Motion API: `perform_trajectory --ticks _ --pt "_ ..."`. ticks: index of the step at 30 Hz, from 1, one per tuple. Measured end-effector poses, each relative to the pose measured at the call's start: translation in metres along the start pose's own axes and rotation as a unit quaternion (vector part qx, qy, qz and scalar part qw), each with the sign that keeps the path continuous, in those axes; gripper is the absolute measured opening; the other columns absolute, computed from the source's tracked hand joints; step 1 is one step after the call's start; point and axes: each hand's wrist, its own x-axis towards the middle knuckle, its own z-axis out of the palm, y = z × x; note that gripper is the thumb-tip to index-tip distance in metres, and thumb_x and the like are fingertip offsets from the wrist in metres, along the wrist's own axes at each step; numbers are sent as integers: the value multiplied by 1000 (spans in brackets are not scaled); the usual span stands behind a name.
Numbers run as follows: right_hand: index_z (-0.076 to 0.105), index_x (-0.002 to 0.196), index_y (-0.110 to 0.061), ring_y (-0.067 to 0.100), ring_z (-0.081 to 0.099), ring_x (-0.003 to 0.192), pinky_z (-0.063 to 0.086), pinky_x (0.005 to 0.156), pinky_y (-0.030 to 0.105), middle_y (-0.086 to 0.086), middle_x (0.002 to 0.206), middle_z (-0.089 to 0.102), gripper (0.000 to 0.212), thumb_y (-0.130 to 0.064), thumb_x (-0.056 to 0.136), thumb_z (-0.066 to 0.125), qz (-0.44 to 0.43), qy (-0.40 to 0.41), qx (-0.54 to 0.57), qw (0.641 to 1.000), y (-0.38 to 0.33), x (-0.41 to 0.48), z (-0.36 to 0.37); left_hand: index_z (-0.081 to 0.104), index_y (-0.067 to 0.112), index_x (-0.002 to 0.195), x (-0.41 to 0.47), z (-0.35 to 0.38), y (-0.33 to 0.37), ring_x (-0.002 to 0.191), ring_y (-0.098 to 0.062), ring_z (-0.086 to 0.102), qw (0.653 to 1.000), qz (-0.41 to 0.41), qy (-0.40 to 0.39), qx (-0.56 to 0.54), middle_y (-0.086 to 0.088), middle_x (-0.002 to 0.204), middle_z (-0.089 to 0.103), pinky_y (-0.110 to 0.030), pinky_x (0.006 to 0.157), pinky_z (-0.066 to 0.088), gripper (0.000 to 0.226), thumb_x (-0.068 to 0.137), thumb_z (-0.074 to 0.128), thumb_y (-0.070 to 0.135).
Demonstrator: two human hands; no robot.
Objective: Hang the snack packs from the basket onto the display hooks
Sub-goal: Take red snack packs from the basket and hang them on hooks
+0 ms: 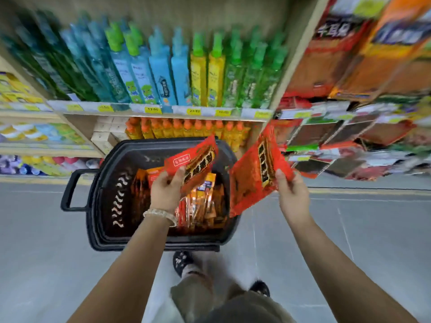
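While my left hand (pixel 166 192) pinches one red snack pack (pixel 193 160) at frame centre and my right hand (pixel 292 194) grips another red pack (pixel 254 173) beside it, neither is hung yet. Beneath them, the black basket (pixel 112 164) holds many more packs (pixel 200 206). The hanging display (pixel 338 136), middle right, is blurred and I cannot make out its hooks.

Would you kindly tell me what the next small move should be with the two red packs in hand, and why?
Probably lift the right hand with its red pack up and rightward to the hanging display: that pack is held at the right edge of the basket, nearest that display, while the left hand holds the other pack over the basket.
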Motion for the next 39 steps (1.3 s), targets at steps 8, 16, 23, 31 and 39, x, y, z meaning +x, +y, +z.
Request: perform_trajectory --ticks 8,16,23,31,39 --pt "62 97 -9 20 60 90 45 82 34 4 91 65 21 -27 97 51 -131 111 -88 981 -39 19 -190 55 25 69 -74 143 105 65 -5 49 982 180 -56 30 7 69 57 -17 61 39 24 92 57 35" --pt "62 97 -14 13 57 82 42 71 29 -9 83 60 25 -36 97 49 -179 221 -108 953 -86 62 -329 61 27 81 -93 250 204 73 -12 57 962 258 -84 -32 11 75 62 -26 69 44 16 91 56 38" --pt "62 103 -7 22 59 91 47 84 40 7 97 65 31 -35 96 51 -236 307 -69 920 -148 142 -397 58 26 73 -81 324 303 62 -7 53 932 354 -66 -39 9 68 59 -23 59 38 21 91 56 37" --pt "57 116 4 21 54 101 41 89 33 10 108 61 43 -34 96 50 -300 324 -40 896 -236 250 -440 54 24 74 -53 380 403 60 1 48 894 439 -25 -88 13 67 54 -13 52 36 20 92 56 34" --pt "57 76 -21 4 51 73 40 66 15 -4 78 59 20 -20 95 54 -334 310 53 888 -302 331 -456 58 33 73 -29 417 450 62 9 55 879 469 -22 -86 16 70 59 -7 62 42 18 89 57 41"
